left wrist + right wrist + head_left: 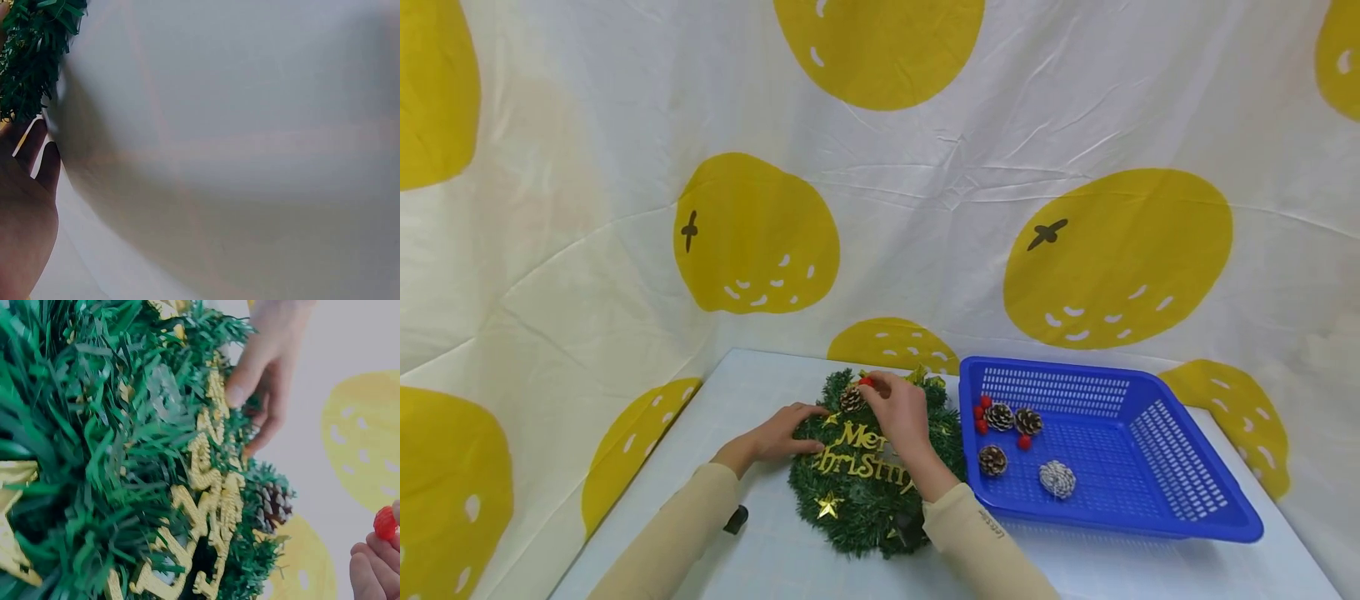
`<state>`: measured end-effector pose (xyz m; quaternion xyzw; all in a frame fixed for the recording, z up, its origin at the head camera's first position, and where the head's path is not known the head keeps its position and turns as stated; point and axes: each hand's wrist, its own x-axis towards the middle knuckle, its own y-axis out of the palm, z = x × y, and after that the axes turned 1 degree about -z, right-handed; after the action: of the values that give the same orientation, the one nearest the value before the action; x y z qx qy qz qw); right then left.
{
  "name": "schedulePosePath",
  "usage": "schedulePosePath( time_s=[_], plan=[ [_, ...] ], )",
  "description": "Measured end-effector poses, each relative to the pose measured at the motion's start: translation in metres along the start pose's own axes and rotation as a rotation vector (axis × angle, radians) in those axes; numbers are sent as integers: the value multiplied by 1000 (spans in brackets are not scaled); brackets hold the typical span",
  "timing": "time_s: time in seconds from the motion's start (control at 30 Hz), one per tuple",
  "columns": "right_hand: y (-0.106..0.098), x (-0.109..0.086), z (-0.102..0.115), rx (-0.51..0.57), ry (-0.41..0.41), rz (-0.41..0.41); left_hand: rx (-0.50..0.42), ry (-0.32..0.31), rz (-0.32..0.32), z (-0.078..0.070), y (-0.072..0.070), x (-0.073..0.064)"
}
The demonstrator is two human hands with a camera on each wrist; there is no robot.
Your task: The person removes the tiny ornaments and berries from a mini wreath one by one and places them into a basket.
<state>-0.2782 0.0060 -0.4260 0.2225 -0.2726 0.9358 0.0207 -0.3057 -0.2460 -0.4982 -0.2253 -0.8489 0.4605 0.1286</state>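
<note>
A green Christmas wreath [812, 492] lies on the table, with gold "Merry Christmas" lettering [850, 465] across it and a gold star [828, 505] low down. My left hand [781, 433] grips the wreath's left edge, its thumb at the lettering; in the left wrist view, fingertips [49, 156] touch the greenery. My right hand [901, 410] pinches a small red berry [385, 523] above the wreath's upper part. Close beside the berry, a brown pine cone [852, 399] sits on the wreath. The right forearm covers part of the lettering.
Right of the wreath stands a blue plastic basket [1120, 521]. It holds several red berries [981, 413], brown pine cones [1028, 422] and a white pine cone [1057, 479]. A small black object [737, 519] lies by the left forearm. Behind hangs a yellow-patterned white curtain [910, 233].
</note>
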Motion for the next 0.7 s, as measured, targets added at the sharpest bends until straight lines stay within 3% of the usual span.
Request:
schedulePosePath(
  time_s=[0.2, 0.7],
  plan=[
    [-9, 2, -1, 47, 31, 13, -11, 3, -5, -1, -1, -2],
    [-39, 20, -4, 31, 77, -65, -10, 15, 14, -2, -3, -1]
  ],
)
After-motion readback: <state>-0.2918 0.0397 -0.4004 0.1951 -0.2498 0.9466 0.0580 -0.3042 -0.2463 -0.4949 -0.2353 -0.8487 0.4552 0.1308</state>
